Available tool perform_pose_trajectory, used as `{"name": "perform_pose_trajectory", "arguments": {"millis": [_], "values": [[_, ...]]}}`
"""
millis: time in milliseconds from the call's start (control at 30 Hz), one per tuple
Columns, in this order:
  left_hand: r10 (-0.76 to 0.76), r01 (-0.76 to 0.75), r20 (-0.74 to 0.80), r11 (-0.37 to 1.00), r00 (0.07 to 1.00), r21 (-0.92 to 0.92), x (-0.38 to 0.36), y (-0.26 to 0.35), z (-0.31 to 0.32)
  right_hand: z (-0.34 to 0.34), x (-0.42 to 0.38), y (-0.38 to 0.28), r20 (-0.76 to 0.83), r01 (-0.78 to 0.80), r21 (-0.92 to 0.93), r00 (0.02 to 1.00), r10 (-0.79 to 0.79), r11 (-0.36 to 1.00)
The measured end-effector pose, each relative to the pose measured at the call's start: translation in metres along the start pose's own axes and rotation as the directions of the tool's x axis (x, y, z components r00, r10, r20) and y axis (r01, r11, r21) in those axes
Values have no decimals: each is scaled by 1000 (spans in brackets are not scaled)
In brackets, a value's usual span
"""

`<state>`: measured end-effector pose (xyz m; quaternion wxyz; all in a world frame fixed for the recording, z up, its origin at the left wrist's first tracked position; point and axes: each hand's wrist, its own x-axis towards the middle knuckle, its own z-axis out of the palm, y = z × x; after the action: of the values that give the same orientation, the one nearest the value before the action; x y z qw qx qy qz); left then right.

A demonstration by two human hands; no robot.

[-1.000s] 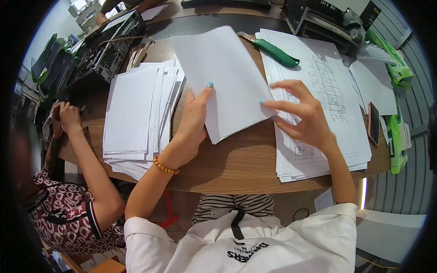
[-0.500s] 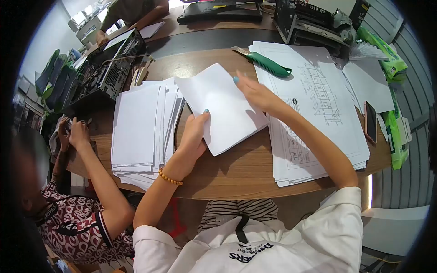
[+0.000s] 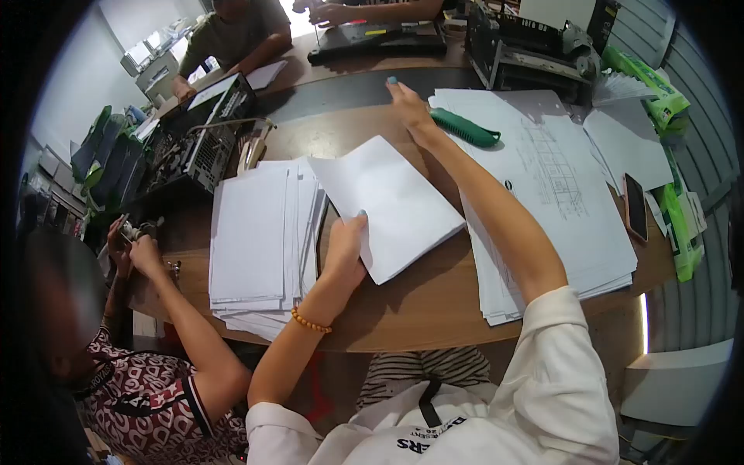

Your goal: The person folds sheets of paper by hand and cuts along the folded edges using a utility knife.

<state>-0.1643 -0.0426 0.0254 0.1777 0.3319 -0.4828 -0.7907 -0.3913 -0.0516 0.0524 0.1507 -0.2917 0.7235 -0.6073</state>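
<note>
My left hand (image 3: 346,246) pinches the lower left edge of a folded white paper stack (image 3: 403,205), thumb on top, above the wooden table. My right hand (image 3: 411,107) is stretched far forward, right at the blade end of a green-handled utility knife (image 3: 467,129), which it covers. Its thumb points up and the other fingers are mostly hidden, so I cannot tell whether they grip the knife. The knife lies across the top left corner of a pile of printed drawings (image 3: 558,225). Left of my left hand is a pile of white sheets (image 3: 248,240).
An opened computer case (image 3: 201,147) stands at the back left. A person (image 3: 155,333) at the left handles a small object. Other people sit across the table near a black device (image 3: 380,40). A phone (image 3: 635,207) and green packets (image 3: 682,240) lie at the right.
My right hand has left the folded paper and moved forward to the knife's blade end. My left hand still holds the paper. Another person's hands have appeared over the black device.
</note>
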Motion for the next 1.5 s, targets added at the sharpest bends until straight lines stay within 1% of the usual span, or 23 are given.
{"name": "perform_pose_trajectory", "arguments": {"millis": [167,233,367,400,433,467,533,600,633,700,733,900,967,1033,1067,1100,1133,1200,1300,1333,1400,1433,1500], "values": [[-43,44,-16,998,999,40,-4,3,2,-1,-31,-3,355,226,-405,932,-75,886],[-31,31,12,999,999,17,-2,-1,0,14,3,36,249,45,146,965,-80,988],[-32,32,-11,999,999,32,-1,-1,1,3,-29,-6,165,171,545,938,-305,821],[-30,30,-2,998,1000,52,1,-3,0,-9,-40,2,367,250,53,895,-251,967],[-49,49,-4,998,999,48,-1,-6,-1,-16,-51,9,513,345,-432,854,-88,833],[-22,21,27,999,999,42,-2,-6,-2,-16,-55,12,509,333,-434,857,-77,837],[63,-65,49,997,997,48,-5,-1,2,-11,-55,-4,330,343,34,883,-334,939],[78,-79,42,996,996,29,-3,0,1,-11,-70,-18,137,387,515,844,-519,765],[87,-87,29,996,996,4,-3,-1,0,-9,-79,4,140,382,516,845,-516,767],[56,-57,21,998,998,30,-7,3,3,-5,-93,64,400,322,-13,869,-290,947],[37,-38,24,997,999,63,-8,3,5,-5,-105,38,258,242,279,913,-315,929],[28,-28,7,1000,1000,-12,4,0,-3,-27,-104,11,33,444,478,853,-521,758],[7,-7,6,1000,1000,-24,2,-2,-3,-21,-105,52,214,235,149,940,-264,960],[52,-52,15,999,999,-3,5,0,-2,-32,-79,36,123,307,291,927,-353,906],[55,-56,36,998,998,36,13,-4,-10,-45,-66,26,46,512,-88,859,-510,855],[58,-59,34,998,998,38,12,-1,-10,-57,-54,20,41,602,-459,749,-662,653],[73,-76,41,994,997,83,11,3,-9,-67,-41,30,40,604,-455,748,-663,655],[87,-92,50,987,995,132,12,4,-11,-81,-26,52,119,350,-904,757,-643,245],[395,-373,-3,871,919,320,26,-1,-17,-95,-28,52,93,194,-903,959,-267,384],[627,-532,1,660,779,531,27,-1,-19,-98,-35,53,91,284,-896,870,-484,342],[897,-644,157,167,414,746,24,2,-18,-113,-67,37,59,296,-848,877,-477,439],[896,-642,156,167,416,749,14,9,-13,-122,-90,21,30,305,-795,883,-468,524],[834,-414,362,-181,416,892,-8,23,-1,-147,-135,12,123,390,-743,878,-462,544]]}}
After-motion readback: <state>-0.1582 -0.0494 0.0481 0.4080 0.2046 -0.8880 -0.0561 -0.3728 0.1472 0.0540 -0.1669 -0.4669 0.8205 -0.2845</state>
